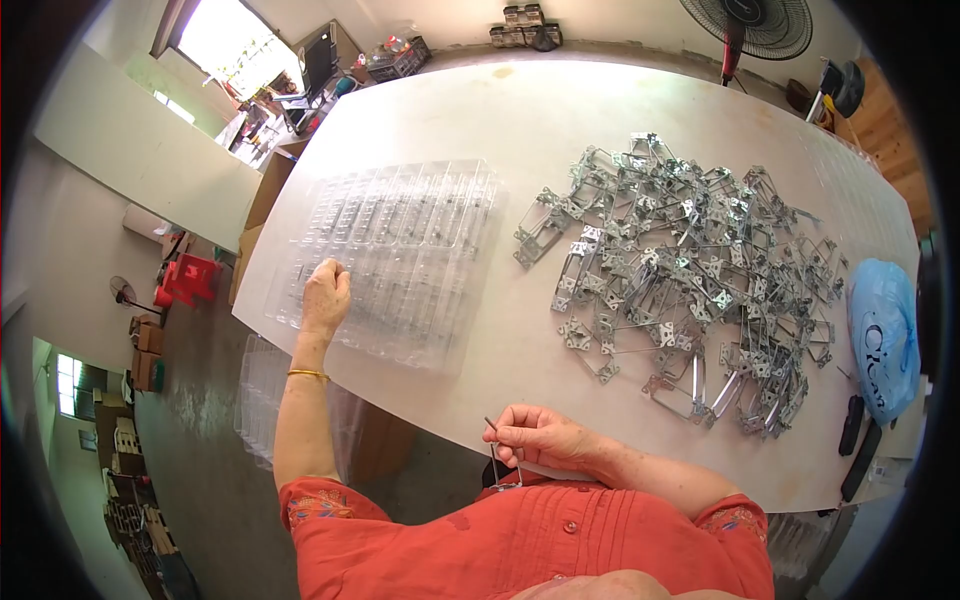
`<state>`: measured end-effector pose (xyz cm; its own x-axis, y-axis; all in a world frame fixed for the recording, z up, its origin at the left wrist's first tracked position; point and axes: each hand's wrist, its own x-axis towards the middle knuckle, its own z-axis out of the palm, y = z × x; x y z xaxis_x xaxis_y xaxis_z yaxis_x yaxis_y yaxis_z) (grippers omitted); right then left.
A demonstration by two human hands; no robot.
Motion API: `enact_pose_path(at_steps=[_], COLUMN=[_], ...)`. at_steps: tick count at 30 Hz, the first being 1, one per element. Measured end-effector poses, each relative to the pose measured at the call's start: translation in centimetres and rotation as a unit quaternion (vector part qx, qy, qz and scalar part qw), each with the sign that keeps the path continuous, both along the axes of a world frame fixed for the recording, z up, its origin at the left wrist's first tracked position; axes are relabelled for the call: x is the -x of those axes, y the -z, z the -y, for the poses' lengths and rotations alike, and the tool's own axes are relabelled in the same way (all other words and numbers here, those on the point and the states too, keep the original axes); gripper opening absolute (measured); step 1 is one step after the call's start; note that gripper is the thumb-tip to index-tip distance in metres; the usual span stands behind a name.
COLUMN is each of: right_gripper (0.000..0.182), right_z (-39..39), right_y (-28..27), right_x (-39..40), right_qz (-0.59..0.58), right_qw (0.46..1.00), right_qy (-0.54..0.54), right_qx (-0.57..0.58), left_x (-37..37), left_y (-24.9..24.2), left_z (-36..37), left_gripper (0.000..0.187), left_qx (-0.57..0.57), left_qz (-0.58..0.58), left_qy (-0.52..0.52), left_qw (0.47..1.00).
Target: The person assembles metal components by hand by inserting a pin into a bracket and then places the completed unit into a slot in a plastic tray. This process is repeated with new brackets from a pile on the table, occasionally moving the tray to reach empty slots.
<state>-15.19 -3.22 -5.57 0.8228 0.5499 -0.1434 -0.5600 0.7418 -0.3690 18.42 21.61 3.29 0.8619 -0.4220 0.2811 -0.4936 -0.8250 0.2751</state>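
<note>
My left hand (326, 296) is closed over the left part of a clear plastic tray (440, 205) with rows of compartments. Its fingertips are bunched, and anything between them is hidden. Small dark bits show within the tray, too blurred to name. Close to my body, at the table's front edge, my right hand (540, 437) pinches a thin metal rod bracket (493, 452). One end of the bracket sticks up past the fingers, and the rest hangs below them. A big tangled heap of similar metal brackets (690, 270) covers the right half of the table.
The white table (450, 110) fills the space in front of me. At its right edge lie a blue plastic bag (884, 340) and a black strip-like tool (852, 428). More clear trays (265, 400) are stacked below the left edge. A fan (755, 25) stands behind.
</note>
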Motion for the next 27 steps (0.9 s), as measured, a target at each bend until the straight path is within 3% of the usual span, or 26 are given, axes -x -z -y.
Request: enact_pose_path(at_steps=[6,21,27], right_gripper=[0.012,0.011,0.011], right_z=[-0.1,-0.1,0.0], right_y=[0.2,0.0,-1.1], right_x=[0.0,0.1,0.2], right_qz=[-0.005,-0.006,-0.026], right_qw=[1.000,1.000,0.999], right_qy=[0.000,-0.001,0.023], right_qx=[-0.007,0.022,0.041], left_x=[-0.4,0.4,0.9], left_y=[0.4,0.0,-1.4], left_z=[0.0,-0.1,-3.2], left_gripper=[0.014,0.021,0.028], left_qx=[0.001,-0.001,0.061], left_qz=[0.024,-0.014,0.137], left_qy=[0.028,-0.014,-0.095], left_qw=[0.999,1.000,0.984])
